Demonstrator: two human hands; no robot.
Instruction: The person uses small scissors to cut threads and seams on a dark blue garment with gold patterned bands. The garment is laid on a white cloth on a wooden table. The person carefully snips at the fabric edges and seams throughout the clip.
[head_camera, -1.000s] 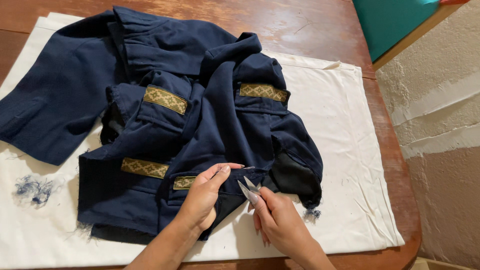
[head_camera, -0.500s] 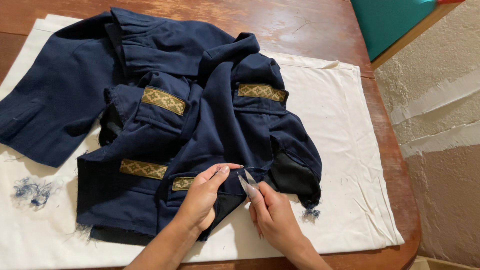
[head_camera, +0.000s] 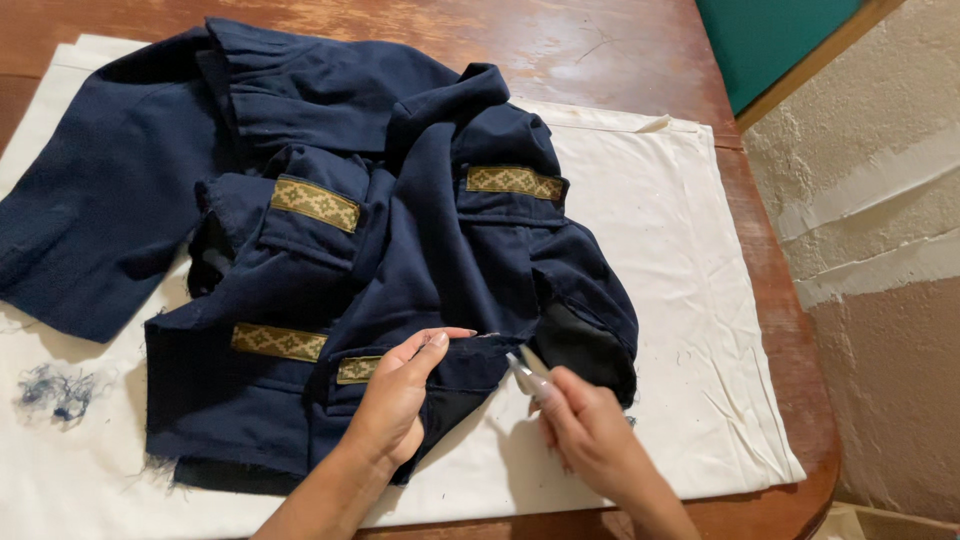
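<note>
Right hand (head_camera: 590, 430) nearer, snips (head_camera: 522, 368) at jacket (head_camera: 400, 270) edge.

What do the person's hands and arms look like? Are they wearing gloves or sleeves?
No gloves and no sleeves: both forearms are bare as far as the picture shows. The left hand and the right hand are bare too, with longish fingernails. No rings, watch or bracelets can be seen on either one.

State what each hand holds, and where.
Left hand pinches the navy cloth jacket at its front edge; right hand grips small metal snips by the handle.
</note>
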